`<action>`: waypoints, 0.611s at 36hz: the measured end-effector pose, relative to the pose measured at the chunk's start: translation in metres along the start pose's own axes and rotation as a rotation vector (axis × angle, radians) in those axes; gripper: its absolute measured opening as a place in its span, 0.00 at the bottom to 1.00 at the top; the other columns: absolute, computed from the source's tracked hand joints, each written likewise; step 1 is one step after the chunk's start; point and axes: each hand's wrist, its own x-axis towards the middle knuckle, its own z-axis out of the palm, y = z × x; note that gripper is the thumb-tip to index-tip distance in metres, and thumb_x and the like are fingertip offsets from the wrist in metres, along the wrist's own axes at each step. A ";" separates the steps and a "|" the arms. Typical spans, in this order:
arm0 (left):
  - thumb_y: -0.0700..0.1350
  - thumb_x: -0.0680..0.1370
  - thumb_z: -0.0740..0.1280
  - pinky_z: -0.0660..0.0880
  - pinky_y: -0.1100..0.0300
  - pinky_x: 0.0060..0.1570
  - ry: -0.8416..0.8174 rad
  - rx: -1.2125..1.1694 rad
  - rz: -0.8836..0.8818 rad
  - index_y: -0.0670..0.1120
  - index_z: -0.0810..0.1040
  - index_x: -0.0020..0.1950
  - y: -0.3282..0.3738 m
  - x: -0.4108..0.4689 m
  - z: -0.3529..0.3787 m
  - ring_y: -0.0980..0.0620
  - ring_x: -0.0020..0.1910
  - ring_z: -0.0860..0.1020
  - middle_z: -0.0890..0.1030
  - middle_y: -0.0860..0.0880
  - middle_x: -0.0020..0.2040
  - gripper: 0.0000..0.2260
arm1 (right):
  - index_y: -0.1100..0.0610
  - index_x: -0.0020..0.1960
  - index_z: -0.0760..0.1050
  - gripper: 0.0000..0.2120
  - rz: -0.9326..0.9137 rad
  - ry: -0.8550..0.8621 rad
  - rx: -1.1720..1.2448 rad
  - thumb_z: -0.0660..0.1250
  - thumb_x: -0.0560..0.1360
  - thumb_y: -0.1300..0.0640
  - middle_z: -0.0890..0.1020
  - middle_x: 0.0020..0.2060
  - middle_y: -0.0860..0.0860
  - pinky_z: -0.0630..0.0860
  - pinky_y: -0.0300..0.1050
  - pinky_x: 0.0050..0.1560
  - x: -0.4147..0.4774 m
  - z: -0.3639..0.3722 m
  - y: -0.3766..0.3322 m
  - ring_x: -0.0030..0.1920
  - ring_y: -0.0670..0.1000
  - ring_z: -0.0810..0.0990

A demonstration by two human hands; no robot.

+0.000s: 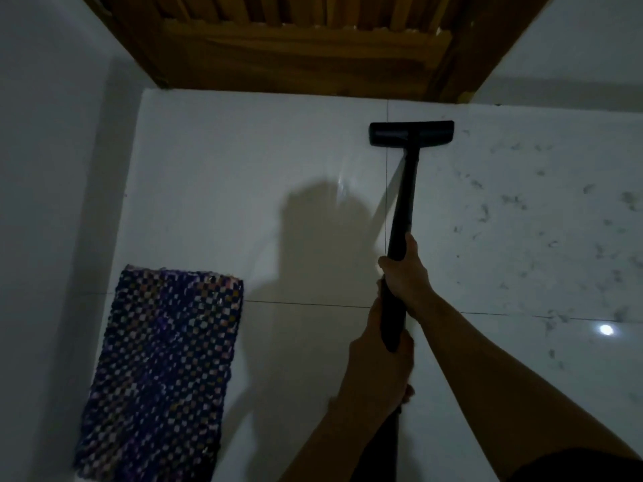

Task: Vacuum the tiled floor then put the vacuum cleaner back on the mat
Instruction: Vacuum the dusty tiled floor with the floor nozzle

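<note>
Head view: both hands' grip clamped on vacuum cleaner (403,189) wand, left hand (377,363), right hand (405,276); mat (160,370) bare.

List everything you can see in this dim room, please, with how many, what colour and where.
vacuum cleaner: one, black, head on the tiles near the door
mat: one, purple-and-white checked, lower left by the wall
wooden door: one, brown, top
tiled floor: white, dark specks scattered on the right
light reflection: one, white, right
left hand: one, lower on the handle
right hand: one, higher up the handle
</note>
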 end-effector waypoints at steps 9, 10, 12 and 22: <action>0.47 0.81 0.57 0.68 0.69 0.16 -0.042 0.114 0.026 0.58 0.59 0.74 0.027 0.031 0.028 0.57 0.17 0.71 0.74 0.49 0.34 0.21 | 0.48 0.78 0.49 0.33 -0.020 0.084 -0.022 0.59 0.78 0.63 0.75 0.47 0.54 0.67 0.32 0.16 0.035 -0.038 -0.011 0.30 0.48 0.74; 0.47 0.81 0.57 0.69 0.68 0.16 -0.046 0.125 0.036 0.58 0.59 0.73 0.028 0.036 0.030 0.57 0.17 0.71 0.74 0.49 0.34 0.21 | 0.48 0.78 0.48 0.34 -0.018 0.088 -0.027 0.59 0.78 0.63 0.75 0.49 0.55 0.68 0.32 0.17 0.039 -0.040 -0.013 0.30 0.47 0.74; 0.48 0.81 0.57 0.69 0.67 0.16 -0.048 0.125 0.040 0.57 0.60 0.73 0.032 0.044 0.035 0.57 0.16 0.70 0.74 0.49 0.33 0.20 | 0.48 0.78 0.48 0.34 -0.012 0.100 -0.037 0.59 0.78 0.63 0.77 0.55 0.58 0.69 0.35 0.21 0.047 -0.045 -0.015 0.30 0.48 0.74; 0.45 0.81 0.56 0.71 0.67 0.16 -0.082 0.208 0.080 0.57 0.57 0.74 0.053 0.077 0.041 0.54 0.21 0.72 0.74 0.47 0.37 0.22 | 0.50 0.78 0.50 0.33 -0.019 0.138 0.032 0.60 0.78 0.63 0.75 0.53 0.59 0.72 0.40 0.28 0.086 -0.052 -0.024 0.32 0.51 0.76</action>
